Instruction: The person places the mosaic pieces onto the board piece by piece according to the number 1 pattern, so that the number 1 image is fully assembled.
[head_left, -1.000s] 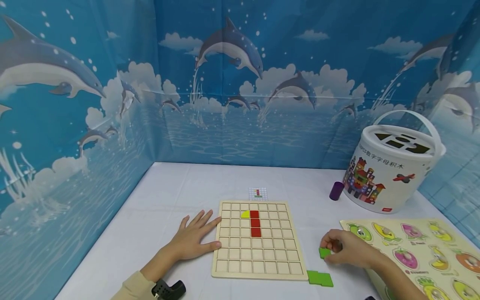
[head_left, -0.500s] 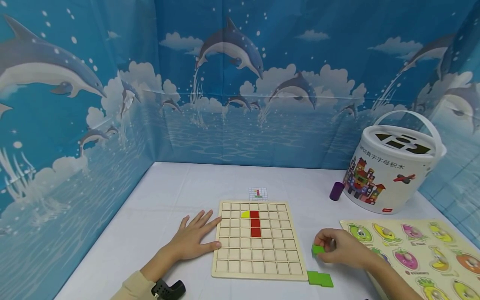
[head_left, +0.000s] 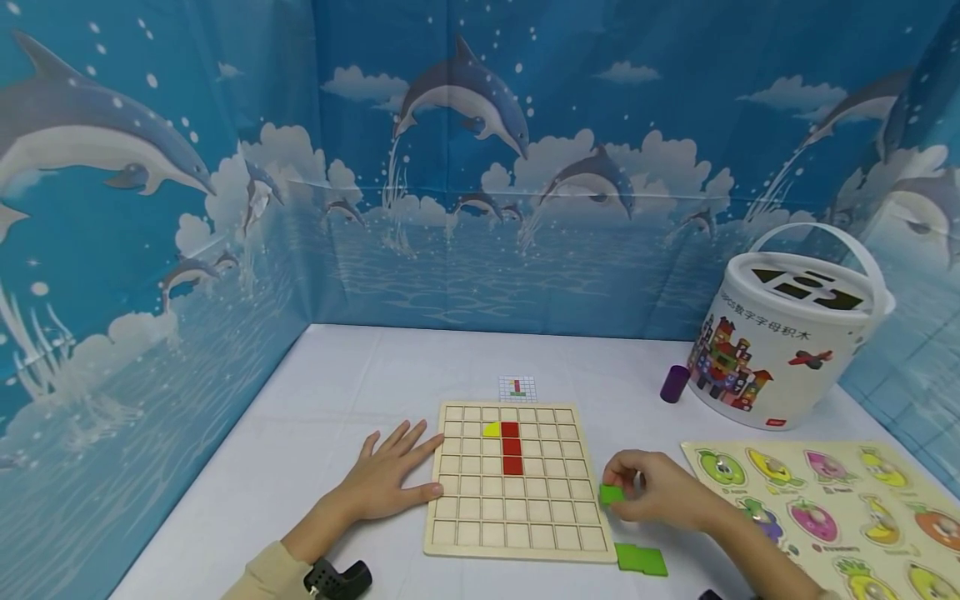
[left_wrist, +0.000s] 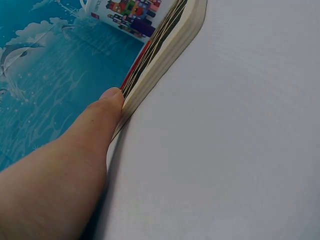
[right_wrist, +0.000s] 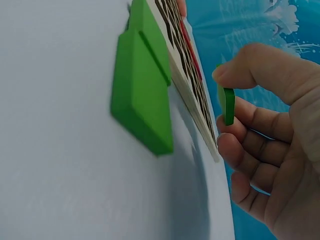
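My right hand (head_left: 663, 492) pinches a small green square tile (right_wrist: 228, 102) between thumb and fingertips, just off the right edge of a wooden grid board (head_left: 480, 533). The left hand (head_left: 392, 481) lies with spread fingers on the table, its thumb and a fingertip touching the board's left edge; the left wrist view shows that thumb (left_wrist: 95, 122) against the edge. On the board a column of red tiles (head_left: 512, 447) has a yellow rounded tile (head_left: 492, 430) at its top left. Two green tiles (head_left: 641, 559) lie side by side at the board's lower right corner.
Behind the board lies a small grid card (head_left: 517, 388) with a coloured pattern. A purple cylinder (head_left: 675, 384) stands by a white lidded bucket (head_left: 787, 342) at the back right. A fruit puzzle board (head_left: 768, 492) lies on the right. Dolphin-print cloth encloses the table.
My right hand has moved left with the green tile, from beside the fruit puzzle board to the grid board's right edge. The left hand has stayed in place.
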